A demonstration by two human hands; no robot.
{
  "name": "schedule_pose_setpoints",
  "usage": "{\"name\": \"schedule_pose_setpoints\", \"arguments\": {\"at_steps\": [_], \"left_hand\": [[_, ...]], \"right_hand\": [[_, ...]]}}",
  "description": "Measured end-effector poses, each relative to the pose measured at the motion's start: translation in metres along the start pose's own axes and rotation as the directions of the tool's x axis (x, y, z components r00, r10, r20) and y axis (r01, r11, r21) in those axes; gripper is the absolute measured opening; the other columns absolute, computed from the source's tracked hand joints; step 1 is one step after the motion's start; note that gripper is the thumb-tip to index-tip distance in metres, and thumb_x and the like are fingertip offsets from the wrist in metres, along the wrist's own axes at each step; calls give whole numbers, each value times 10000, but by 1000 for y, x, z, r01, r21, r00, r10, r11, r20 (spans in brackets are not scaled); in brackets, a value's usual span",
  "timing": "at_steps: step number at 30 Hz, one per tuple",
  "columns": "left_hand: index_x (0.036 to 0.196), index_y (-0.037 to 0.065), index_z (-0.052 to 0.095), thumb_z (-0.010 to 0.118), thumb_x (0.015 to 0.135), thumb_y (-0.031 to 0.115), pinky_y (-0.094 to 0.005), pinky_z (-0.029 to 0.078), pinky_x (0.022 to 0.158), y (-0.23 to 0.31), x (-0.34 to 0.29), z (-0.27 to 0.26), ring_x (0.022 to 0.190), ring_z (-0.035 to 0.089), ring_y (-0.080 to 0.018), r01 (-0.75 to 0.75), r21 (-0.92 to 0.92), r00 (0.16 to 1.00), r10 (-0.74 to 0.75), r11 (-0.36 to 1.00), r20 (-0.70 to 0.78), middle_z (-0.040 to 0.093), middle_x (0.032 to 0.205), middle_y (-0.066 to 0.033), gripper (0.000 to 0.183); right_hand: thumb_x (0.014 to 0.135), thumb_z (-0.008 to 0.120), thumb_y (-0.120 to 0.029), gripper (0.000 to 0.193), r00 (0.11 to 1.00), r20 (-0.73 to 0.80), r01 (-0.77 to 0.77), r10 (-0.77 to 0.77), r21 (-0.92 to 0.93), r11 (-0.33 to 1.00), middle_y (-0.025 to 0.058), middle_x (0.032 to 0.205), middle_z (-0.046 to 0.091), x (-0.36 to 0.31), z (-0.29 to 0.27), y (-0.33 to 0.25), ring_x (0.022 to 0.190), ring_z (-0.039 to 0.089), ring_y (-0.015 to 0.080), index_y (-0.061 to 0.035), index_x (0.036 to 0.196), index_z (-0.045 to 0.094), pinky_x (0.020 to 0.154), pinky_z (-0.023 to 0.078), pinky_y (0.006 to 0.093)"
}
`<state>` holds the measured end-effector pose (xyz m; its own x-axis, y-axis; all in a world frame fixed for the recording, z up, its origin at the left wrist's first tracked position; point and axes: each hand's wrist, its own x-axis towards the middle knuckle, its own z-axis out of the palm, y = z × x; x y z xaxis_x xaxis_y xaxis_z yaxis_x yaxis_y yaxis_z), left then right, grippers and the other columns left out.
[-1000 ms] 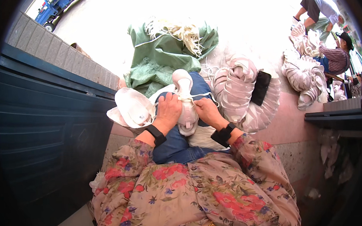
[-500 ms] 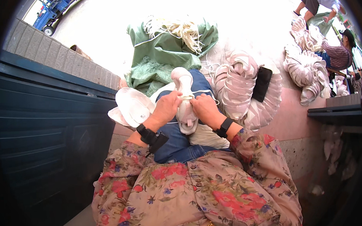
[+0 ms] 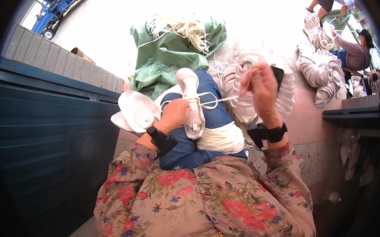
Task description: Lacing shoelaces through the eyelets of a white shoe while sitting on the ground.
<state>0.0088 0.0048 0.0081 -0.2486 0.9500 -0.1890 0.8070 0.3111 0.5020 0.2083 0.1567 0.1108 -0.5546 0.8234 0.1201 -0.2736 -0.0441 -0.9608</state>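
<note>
A pinkish-white shoe upper (image 3: 187, 81) lies lengthwise over my jeans-clad legs. My left hand (image 3: 178, 112) is closed on its left edge beside the lace holes. From the holes a white shoelace (image 3: 223, 100) runs taut to the right, with one loop of it lying over the jeans. Its far end is in my right hand (image 3: 260, 88), which is raised, slightly blurred and pinched on the lace. A bundle of cream laces (image 3: 221, 139) rests across my lap. To the left of my left hand are white shoe pieces (image 3: 135, 111).
Ahead stands a green sack (image 3: 170, 51) topped with loose cream laces (image 3: 186, 30). Stacked shoe uppers (image 3: 233, 85) and a black phone (image 3: 278, 75) are at right. A dark blue metal panel (image 3: 51, 145) borders the left. Two people work at far right near more stacks (image 3: 319, 68).
My right hand has left the shoe upper and swung up and right, drawing the lace out taut. My left hand stays at the upper. The cream laces on my lap show more fully.
</note>
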Motion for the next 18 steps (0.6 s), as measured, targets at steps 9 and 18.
{"name": "schedule_pose_setpoints", "arguments": {"at_steps": [9,18], "left_hand": [[805,43,660,662,771,238,-437,475,709,16,7,-9,847,587,-327,-19,146,969,55,989,-240,639,796,-134,198],[746,56,682,715,685,252,-411,484,748,24,53,-11,870,584,-329,52,145,999,-50,988,-16,655,811,-153,208]], "right_hand": [[903,603,-210,221,949,-35,-311,312,-235,921,-50,730,493,-28,8,92,634,405,26,-18,989,539,541,349,184],[880,608,-186,201,910,72,-344,407,-417,842,-65,738,487,-36,8,91,665,407,19,-13,982,602,568,347,191]]}}
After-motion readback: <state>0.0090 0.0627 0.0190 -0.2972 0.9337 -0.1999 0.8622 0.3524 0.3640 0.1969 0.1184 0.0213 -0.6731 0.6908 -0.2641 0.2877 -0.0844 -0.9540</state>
